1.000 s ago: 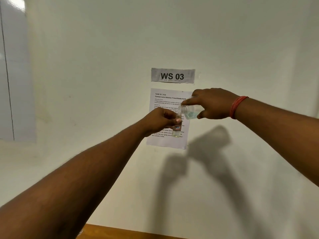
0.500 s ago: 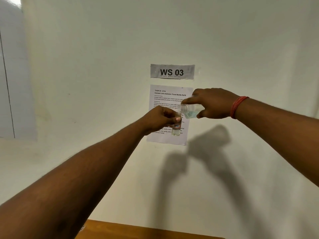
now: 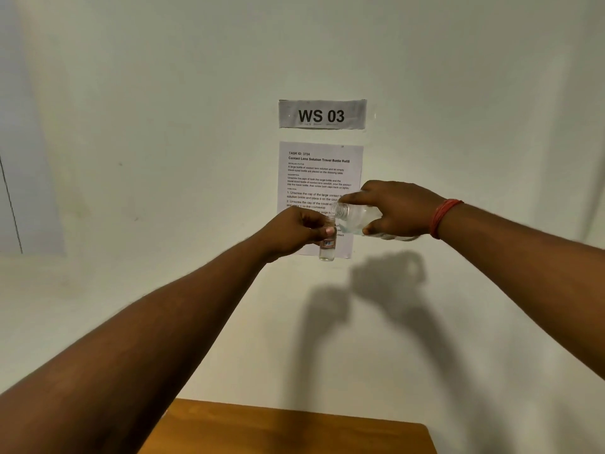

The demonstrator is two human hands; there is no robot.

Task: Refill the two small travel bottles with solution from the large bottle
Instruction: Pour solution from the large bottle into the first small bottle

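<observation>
Overhead, "WS 03" sign [image 3: 322,114], "Contact Lens Solution" sheet [image 3: 319,172]

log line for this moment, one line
step: pouring | left hand: holds small travel bottle upright | right hand: tilts large bottle, mouth at small bottle's opening

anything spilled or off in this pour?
No spill shows. The right hand tips the large bottle neck-first to the small travel bottle, held upright in the left hand. One oddity: the pour is done in mid-air before the wall, well above the wooden table.
</observation>
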